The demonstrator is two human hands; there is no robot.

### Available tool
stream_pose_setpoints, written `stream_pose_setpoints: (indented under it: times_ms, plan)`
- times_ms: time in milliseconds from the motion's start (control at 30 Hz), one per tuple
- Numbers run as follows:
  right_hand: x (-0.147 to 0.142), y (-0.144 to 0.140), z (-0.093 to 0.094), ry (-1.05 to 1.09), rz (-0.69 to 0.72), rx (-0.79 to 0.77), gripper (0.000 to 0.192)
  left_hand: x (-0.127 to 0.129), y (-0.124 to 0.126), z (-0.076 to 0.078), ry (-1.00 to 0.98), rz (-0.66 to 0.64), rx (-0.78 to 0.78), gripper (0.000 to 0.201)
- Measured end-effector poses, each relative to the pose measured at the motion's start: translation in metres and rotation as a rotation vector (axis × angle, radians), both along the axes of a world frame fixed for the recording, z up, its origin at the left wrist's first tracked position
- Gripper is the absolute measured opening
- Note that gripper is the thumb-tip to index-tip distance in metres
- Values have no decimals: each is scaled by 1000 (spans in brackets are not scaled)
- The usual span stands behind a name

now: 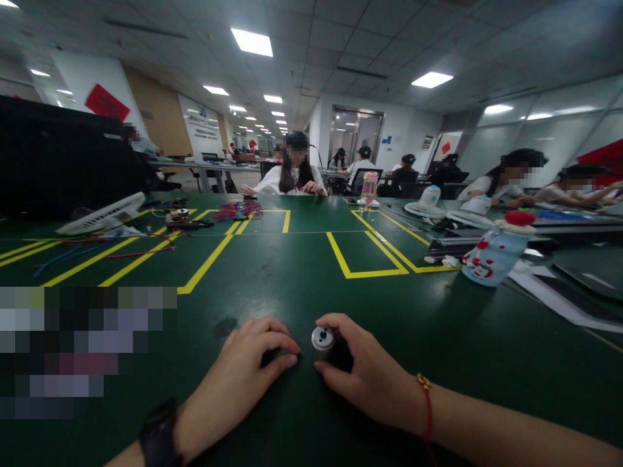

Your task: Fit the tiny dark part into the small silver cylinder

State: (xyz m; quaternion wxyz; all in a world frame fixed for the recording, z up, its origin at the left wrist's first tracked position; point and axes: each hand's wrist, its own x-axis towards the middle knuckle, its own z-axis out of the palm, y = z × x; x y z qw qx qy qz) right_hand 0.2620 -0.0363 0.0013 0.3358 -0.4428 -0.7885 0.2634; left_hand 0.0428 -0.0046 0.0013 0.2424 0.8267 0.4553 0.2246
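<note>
Two hands rest low on the green surface (438, 337), nearest the camera. The right hand (363, 370) curls around a small dark cylinder with a white cap (323, 338), thumb and forefinger closed on its sides; it stands upright, long axis vertical. The left hand (248, 366) lies just beside it, to its left, fingers bent and narrow, holding nothing, tips on the surface. The right hand is the nearer. Farther out: yellow tape lines (363, 269), a light bottle with red cap (494, 253) on its side at right, a bundle of coloured wires (238, 210), then a seated person (292, 175) across the surface.
</note>
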Motion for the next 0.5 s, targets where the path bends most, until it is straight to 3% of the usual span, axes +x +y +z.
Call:
stream_pose_setpoints:
  times_ms: [100,167,333,500]
  plan:
    - [13,2,4,-14,-48,12,42,-4,-3,-1,-46,7,-26,21]
    - [36,5,7,-63,-175,41,43,-12,-4,1,-123,31,-90,29]
    - [131,12,9,-167,-598,70,50,-30,-1,-1,-270,114,-296,34]
    - [209,7,1,-258,-816,69,55,-28,1,-6,-323,124,-331,34]
